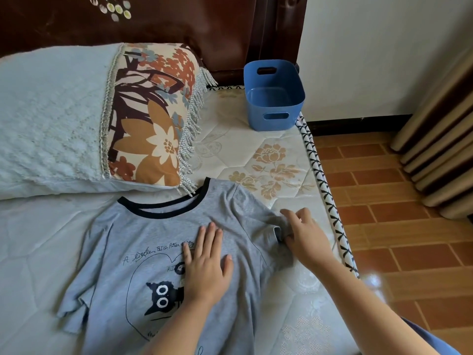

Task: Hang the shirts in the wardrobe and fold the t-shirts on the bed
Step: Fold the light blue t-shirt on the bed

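Bedding fills the left side: a pale blue fleecy cover (51,119) lies at the head of the bed, and just beside it shows a floral pillow (151,119) in orange, brown and cream, with a pale fringe hanging along its right edge. Behind both stands the dark wooden headboard (179,21).

In front of the pillow we have the grey t-shirt (143,234) spread face up on the bed. Its dark-trimmed neckline points toward the pillow, a black cat inside a drawn heart is printed on the chest, and its left-side sleeve is crumpled.

Our left hand (207,265) rests flat on the chest of the t-shirt, partly over the print. The fingers are straight and close together, and the thumb is spread to the side.

Further right, our right hand (304,237) is at the other sleeve (271,226), where the thumb and bent fingers pinch the turned-up hem near the mattress edge.

Beyond that hand the patterned cream mattress (256,155) lies bare. A blue plastic basket (273,96) with handle slots stands on its far corner, against the headboard.

Past the black-and-white piping of the mattress edge we see the terracotta tiled floor (396,226). At the far right hang the folds of a beige curtain (440,139).
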The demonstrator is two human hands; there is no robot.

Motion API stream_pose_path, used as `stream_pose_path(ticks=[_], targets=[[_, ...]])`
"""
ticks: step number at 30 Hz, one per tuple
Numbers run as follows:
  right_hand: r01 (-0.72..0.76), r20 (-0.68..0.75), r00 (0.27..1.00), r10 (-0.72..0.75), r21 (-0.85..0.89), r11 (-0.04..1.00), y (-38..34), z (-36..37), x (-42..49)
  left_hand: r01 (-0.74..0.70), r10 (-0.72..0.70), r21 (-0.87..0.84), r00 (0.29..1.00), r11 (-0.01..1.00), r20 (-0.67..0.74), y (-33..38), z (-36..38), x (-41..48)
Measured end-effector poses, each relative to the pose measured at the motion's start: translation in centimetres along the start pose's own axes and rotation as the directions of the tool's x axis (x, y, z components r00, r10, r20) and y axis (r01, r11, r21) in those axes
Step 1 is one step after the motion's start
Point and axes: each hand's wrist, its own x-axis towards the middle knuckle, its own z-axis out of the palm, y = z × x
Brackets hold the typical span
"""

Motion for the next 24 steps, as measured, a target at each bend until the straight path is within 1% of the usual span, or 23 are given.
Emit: stream_pose_path(ticks=[1,2,3,4,5,6,7,8,10,12,13,15,17,19,21,23,24], targets=[[0.034,-0.030,0.999,-0.034,-0.002,0.999,0.1,0.2,0.2,-0.001,0.001,0.002,1.000,1.000,-0.010,0.0,0.1,0.0],[0.031,-0.061,0.998,-0.029,0.031,0.999,0.1,0.3,0.5,-0.002,0.002,0.003,1.000,1.000,-0.017,0.0,0.2,0.0],[-0.010,-0.093,0.995,0.020,0.108,0.994,0.0,0.2,0.8,-0.003,0.003,0.003,1.000,1.000,-0.023,0.0,0.2,-0.1],[-0.079,-0.120,0.987,0.108,0.221,0.972,-0.1,0.1,1.2,-0.003,0.003,0.000,1.000,1.000,-0.030,0.0,0.2,0.0],[-0.166,-0.125,0.967,0.220,0.343,0.925,-0.1,-0.2,1.6,-0.002,0.002,-0.003,0.999,1.000,-0.039,0.0,0.2,0.0],[-0.251,-0.108,0.937,0.332,0.450,0.857,-0.1,-0.6,2.1,-0.001,0.001,-0.007,0.999,1.000,-0.044,0.0,0.2,0.0],[-0.314,-0.081,0.908,0.412,0.520,0.795,0.1,-0.9,2.5,-0.002,0.001,-0.011,0.999,1.000,-0.048,0.0,0.2,0.0],[-0.359,-0.050,0.888,0.457,0.546,0.757,0.5,-1.0,2.8,-0.004,0.003,-0.013,0.999,1.000,-0.051,0.0,0.2,-0.1],[-0.423,0.018,0.865,0.501,0.563,0.710,0.9,-1.2,3.1,-0.005,0.004,-0.014,0.999,1.000,-0.051,0.0,0.2,-0.1],[-0.437,0.074,0.867,0.492,0.587,0.682,1.0,-1.3,2.9,0.002,-0.003,-0.013,0.999,1.000,-0.047,0.1,0.1,-0.1],[-0.422,0.094,0.883,0.459,0.586,0.692,1.0,-1.3,2.7,0.006,-0.007,-0.010,0.999,1.000,-0.043,0.1,0.1,-0.1],[-0.385,0.123,0.916,0.381,0.534,0.752,1.0,-1.4,2.1,0.012,-0.012,-0.002,0.999,1.000,-0.032,0.2,0.0,-0.1],[-0.369,0.127,0.926,0.355,0.501,0.783,1.2,-1.2,1.9,0.016,-0.017,-0.005,1.000,1.000,-0.025,0.2,0.0,-0.1],[-0.401,0.093,0.903,0.419,0.530,0.747,1.6,-0.8,2.1,0.021,-0.021,-0.010,1.000,1.000,-0.007,0.2,-0.2,-0.1],[-0.428,0.019,0.858,0.513,0.578,0.695,1.8,-0.7,1.9,0.016,-0.016,-0.016,1.000,1.000,0.007,0.3,-0.4,0.0],[-0.406,-0.070,0.819,0.570,0.631,0.661,1.2,-0.6,0.9,0.019,-0.019,-0.024,1.000,1.000,0.016,0.4,-0.6,0.1],[-0.377,-0.110,0.811,0.575,0.652,0.657,0.7,-0.5,0.3,0.023,-0.022,-0.022,1.000,0.999,0.021,0.4,-0.7,0.1]])
